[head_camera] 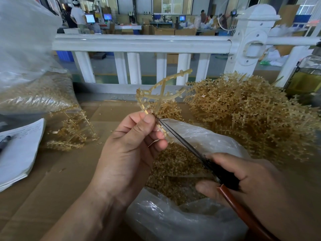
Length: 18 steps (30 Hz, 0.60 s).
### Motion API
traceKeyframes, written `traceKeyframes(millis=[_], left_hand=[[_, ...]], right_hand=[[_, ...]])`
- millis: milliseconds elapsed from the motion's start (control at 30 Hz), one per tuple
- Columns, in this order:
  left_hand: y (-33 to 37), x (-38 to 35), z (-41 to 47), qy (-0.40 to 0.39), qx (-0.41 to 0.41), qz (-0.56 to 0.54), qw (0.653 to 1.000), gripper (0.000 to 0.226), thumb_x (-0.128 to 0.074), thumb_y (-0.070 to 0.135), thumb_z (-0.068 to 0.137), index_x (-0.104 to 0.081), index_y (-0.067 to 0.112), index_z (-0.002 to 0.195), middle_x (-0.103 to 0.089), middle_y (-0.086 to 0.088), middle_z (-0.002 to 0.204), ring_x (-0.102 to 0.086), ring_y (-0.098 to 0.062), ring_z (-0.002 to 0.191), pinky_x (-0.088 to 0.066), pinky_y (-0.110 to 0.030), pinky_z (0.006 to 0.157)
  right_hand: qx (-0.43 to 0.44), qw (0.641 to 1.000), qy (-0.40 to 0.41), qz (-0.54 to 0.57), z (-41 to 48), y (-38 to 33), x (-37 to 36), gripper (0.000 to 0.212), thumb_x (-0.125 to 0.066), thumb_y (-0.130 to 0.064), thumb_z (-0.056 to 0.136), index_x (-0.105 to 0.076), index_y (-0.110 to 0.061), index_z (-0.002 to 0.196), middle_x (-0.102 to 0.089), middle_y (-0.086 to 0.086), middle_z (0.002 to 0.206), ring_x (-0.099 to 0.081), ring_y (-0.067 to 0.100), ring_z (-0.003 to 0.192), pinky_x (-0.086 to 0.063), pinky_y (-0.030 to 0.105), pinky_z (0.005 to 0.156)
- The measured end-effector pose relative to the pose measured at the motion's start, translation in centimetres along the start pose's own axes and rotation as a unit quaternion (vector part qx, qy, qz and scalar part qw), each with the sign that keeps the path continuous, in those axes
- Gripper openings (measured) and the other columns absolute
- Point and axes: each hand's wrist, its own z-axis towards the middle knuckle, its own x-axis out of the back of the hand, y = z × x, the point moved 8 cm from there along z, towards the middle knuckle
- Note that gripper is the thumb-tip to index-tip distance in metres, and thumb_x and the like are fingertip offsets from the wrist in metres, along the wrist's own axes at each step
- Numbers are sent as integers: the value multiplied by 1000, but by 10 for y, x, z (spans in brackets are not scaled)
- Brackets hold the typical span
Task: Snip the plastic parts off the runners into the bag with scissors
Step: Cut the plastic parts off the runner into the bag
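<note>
**Student:** What does each hand hold?

**Instructor:** The left hand (132,145) pinches the lower stem of one runner (161,94) between thumb and curled fingers, with its branches standing upward. The right hand (243,185) is wrapped around the handles of the scissors (184,141). The blade tips meet the stem just beside the left thumb. The bag (217,141) lies open beneath both hands, with snipped parts (173,164) heaped inside.

**Student:** What could go wrong?

**Instructor:** There are two likely faults. The blade tips lie almost against the left fingertips, so a hurried closure may nick the skin. The cut is also made over the bag's far rim, so a part that springs off may land on the cardboard (52,180) instead of in the bag.

**Student:** What cannot be read?

**Instructor:** The blades look nearly closed, but whether a part lies between them cannot be told. The right fingers hide the handle loops, and the frame edge cuts off the reddish handle. The runner's top is blurred. In the uncut pile (251,115) behind, single runners cannot be told apart.
</note>
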Motion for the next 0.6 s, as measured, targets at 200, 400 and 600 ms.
traceKeyframes(millis=[200, 400, 600], left_hand=[[-3, 1, 1, -10, 7, 3, 1000, 7, -72, 21, 82, -71, 22, 75, -62, -1, 71, -61, -10, 64, -55, -23, 61], [-3, 2, 1, -4, 9, 6, 1000, 6, -72, 22, 81, -72, 22, 74, -62, 0, 70, -62, -10, 63, -55, -23, 60], [-3, 3, 2, 5, 22, -15, 1000, 19, -67, 16, 90, -70, 22, 73, -62, 0, 71, -61, -10, 62, -55, -23, 59]], right_hand=[[5, 1000, 7, -15, 0, -1, 0, 56, -40, -93, 67, -57, -51, 100, -64, -24, 76, -60, -7, 64, -46, 13, 67], [-2, 1000, 5, -25, -2, -5, 5, 54, -44, -88, 69, -61, -44, 94, -62, -22, 72, -59, -7, 64, -43, 8, 61], [-27, 999, -1, 39, 0, -3, 6, 53, -44, -94, 64, -60, -54, 96, -63, -16, 70, -61, -4, 61, -45, 12, 63]])
